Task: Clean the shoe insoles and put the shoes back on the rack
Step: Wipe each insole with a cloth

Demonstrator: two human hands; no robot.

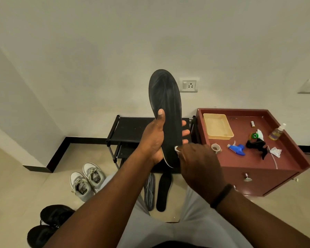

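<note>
Left hand (155,140) grips the black insole (166,111) upright, toe up; right hand (197,158) pinches a small white thing (177,148) at its heel edge.

A matt black insole (166,106) with faint sheen is seen; the cabinet (258,163) looks smooth, reddish-brown, the tray (217,138) pale yellow plastic

I hold a black insole (166,111); grey sneakers (86,179) and black shoes (48,224) lower left, a maroon cabinet (258,169) with a yellow tray (217,126) at right.
</note>
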